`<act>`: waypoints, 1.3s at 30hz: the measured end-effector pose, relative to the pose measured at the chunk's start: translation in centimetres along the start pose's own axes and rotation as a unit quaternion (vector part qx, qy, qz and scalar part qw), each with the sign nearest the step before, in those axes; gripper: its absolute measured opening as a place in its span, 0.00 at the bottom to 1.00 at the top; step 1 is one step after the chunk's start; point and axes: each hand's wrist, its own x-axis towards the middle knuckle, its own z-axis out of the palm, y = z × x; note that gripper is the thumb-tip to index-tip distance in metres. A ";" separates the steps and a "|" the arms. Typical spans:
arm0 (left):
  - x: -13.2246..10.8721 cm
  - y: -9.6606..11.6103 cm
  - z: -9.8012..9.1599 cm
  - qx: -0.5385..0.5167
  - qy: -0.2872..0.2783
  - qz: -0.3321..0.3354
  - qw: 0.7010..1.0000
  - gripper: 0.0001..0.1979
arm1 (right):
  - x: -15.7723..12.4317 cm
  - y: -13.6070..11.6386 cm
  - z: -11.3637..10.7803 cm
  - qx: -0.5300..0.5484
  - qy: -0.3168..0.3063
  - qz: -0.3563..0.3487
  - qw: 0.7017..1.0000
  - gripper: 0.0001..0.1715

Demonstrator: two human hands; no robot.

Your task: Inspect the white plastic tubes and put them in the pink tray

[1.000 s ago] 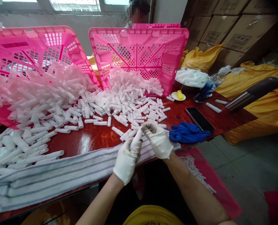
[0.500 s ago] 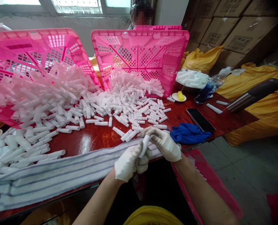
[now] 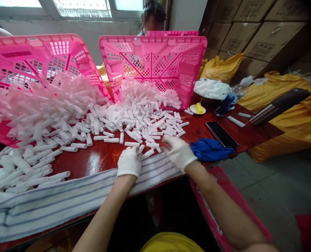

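Observation:
My left hand, in a white glove, reaches over the striped towel to small white tubes at the table's front. Its fingertips are at the tubes; whether they grip one cannot be made out. My right hand, gloved too, is over the towel's right end, beside the near edge of the small tubes. Its fingertips are partly hidden, and I cannot tell whether anything is between them. Larger white tubes lie heaped on the left.
Two pink baskets spill tubes onto the red table. At the right are a blue cloth, a phone, a dish with a yellow block, a bottle and a bowl of tubes. A person sits behind the baskets.
My hands have moved apart and the white tube between them is no longer there. My left hand has gone left and up to the loose tubes. The view has shifted slightly.

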 end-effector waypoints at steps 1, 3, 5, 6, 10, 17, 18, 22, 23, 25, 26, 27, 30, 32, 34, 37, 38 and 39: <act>0.1 0.1 0.0 0.005 -0.005 -0.001 1.000 0.17 | 1.2 -1.3 1.3 -0.038 -0.030 -0.016 0.999 0.15; 0.3 -0.2 -0.1 0.004 -0.024 0.003 1.000 0.18 | 2.8 -2.7 3.1 -0.088 -0.067 -0.027 0.994 0.13; 0.4 -0.7 -0.4 -0.012 -0.037 0.001 0.999 0.18 | 3.3 -2.7 4.0 -0.050 -0.054 -0.036 0.997 0.10; 0.5 -1.0 -0.5 -0.031 -0.036 -0.006 0.999 0.17 | 3.3 -2.4 4.1 0.009 -0.031 -0.041 0.999 0.10; -0.2 -1.3 -0.7 -0.249 -0.009 -0.008 0.969 0.16 | 2.4 -1.7 3.5 0.336 0.031 0.023 0.941 0.15; -3.0 0.4 -2.1 -0.546 -0.062 -0.034 0.835 0.17 | 1.1 -3.2 1.5 0.502 0.005 0.105 0.858 0.21; -3.3 0.5 -2.3 -0.560 -0.069 -0.041 0.825 0.17 | 1.0 -3.2 1.5 0.511 0.011 0.111 0.852 0.22; -3.9 0.9 -3.0 -0.653 -0.143 -0.058 0.741 0.18 | 0.9 -2.9 1.4 0.491 0.011 0.118 0.863 0.24; -4.1 1.1 -3.1 -0.681 -0.162 -0.060 0.712 0.18 | 0.8 -2.9 1.2 0.472 0.012 0.114 0.874 0.24; -4.4 1.4 -3.2 -0.714 -0.189 -0.067 0.671 0.19 | 0.7 -2.9 0.9 0.424 0.027 0.094 0.900 0.23; -4.5 1.6 -3.3 -0.715 -0.188 -0.075 0.669 0.19 | 0.6 -3.0 0.6 0.400 0.039 0.078 0.912 0.22; -4.7 1.8 -3.3 -0.709 -0.180 -0.085 0.677 0.19 | 0.5 -3.1 0.5 0.383 0.049 0.062 0.920 0.22; -4.9 2.2 -3.4 -0.678 -0.151 -0.108 0.711 0.20 | 0.5 -3.5 0.3 0.379 0.039 0.037 0.924 0.24; -4.7 2.3 -3.5 -0.664 -0.162 -0.104 0.722 0.20 | 0.6 -3.7 0.5 0.386 0.011 0.033 0.922 0.24; -4.5 2.3 -3.7 -0.632 -0.150 -0.083 0.756 0.20 | 0.6 -3.8 0.7 0.389 -0.007 0.031 0.921 0.23; -4.3 2.7 -3.4 -0.572 -0.064 -0.036 0.817 0.17 | 0.4 -3.9 1.1 0.401 -0.015 0.035 0.915 0.21; -4.3 2.8 -3.2 -0.570 -0.047 -0.033 0.819 0.16 | 0.2 -4.0 1.2 0.410 -0.015 0.037 0.911 0.20; -4.4 3.0 -2.9 -0.587 -0.054 -0.041 0.807 0.16 | 0.1 -4.0 1.3 0.419 -0.019 0.037 0.907 0.19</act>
